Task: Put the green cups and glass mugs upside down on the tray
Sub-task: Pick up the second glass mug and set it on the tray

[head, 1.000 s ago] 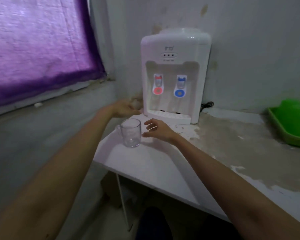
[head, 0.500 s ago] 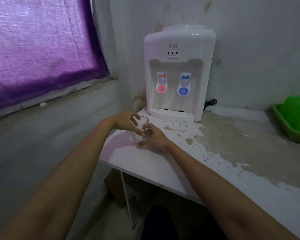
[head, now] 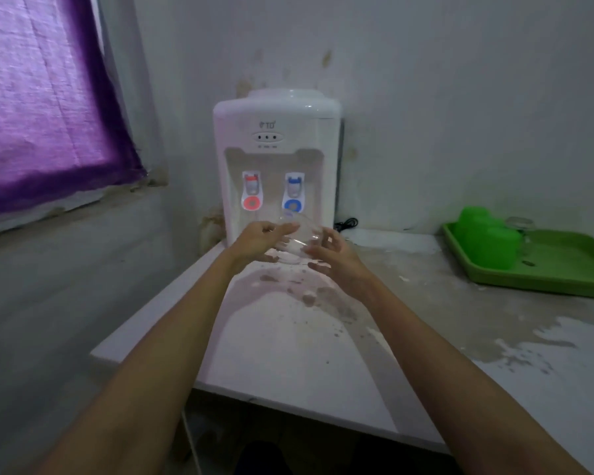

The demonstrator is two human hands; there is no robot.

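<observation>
Reaching out from the bottom of the view, two bare forearms run forward over the worn white table (head: pixel 288 354) and meet above its far left part. The left hand (head: pixel 259 243) and the right hand (head: pixel 330 257) close around a clear glass mug (head: pixel 297 240), which is lifted off the tabletop and tipped, its rim angled up and away toward the water dispenser (head: pixel 276 166) just behind it. The left fingers curl over the mug's near side and the right fingers cup its other side; blur and the clear glass make it hard to tell which hand bears the weight, and I cannot see the handle.

The step in hand looks like the turn-over: the mug is picked up and being rotated between both hands, not yet upside down. Farther off, at the right along the wall, the green tray (head: pixel 563 279) sits on the table, well apart from the hands. On its left part stand green cups (head: pixel 487 240), which appear to be inverted already, and just behind them something clear shows, perhaps another glass mug (head: pixel 520 222), too small to be sure.

The next move calls for finishing the flip, then carrying the mug to the right across the table and setting it rim-down on bare tray floor beside the cups, without knocking them.
</observation>
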